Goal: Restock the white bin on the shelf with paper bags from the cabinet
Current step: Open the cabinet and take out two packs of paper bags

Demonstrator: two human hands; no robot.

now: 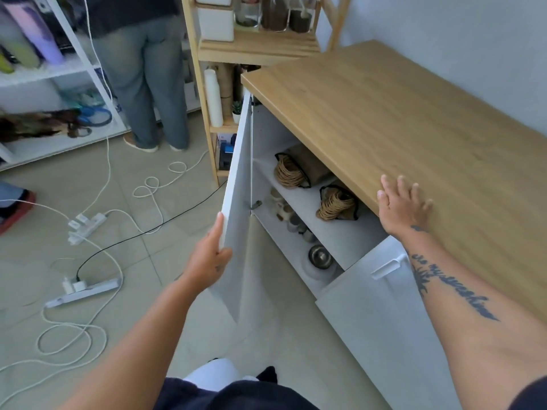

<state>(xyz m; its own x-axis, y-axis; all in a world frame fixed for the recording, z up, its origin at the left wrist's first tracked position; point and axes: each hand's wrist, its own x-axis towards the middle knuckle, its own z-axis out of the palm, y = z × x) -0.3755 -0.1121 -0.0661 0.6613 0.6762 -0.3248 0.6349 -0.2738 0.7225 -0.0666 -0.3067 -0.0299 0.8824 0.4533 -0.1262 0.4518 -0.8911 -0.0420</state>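
The white cabinet has a wooden top (399,119), and its left door (239,184) stands swung out wide. My left hand (210,255) grips that door's lower outer edge. My right hand (402,202) lies flat, fingers spread, on the front edge of the wooden top. On the cabinet's upper inner shelf lie two bundles of brown paper bags with twisted-cord handles, one bundle (299,168) further back and one bundle (337,202) nearer. A white bin (216,23) stands on the wooden shelf unit (257,48) behind the cabinet.
The right cabinet door (381,315) is shut, its white handle facing me. Small jars and a dark bowl (319,257) sit on the lower shelf. Power strips (85,292) and loose cables cross the tiled floor at left. A person in jeans (148,84) stands by white shelving.
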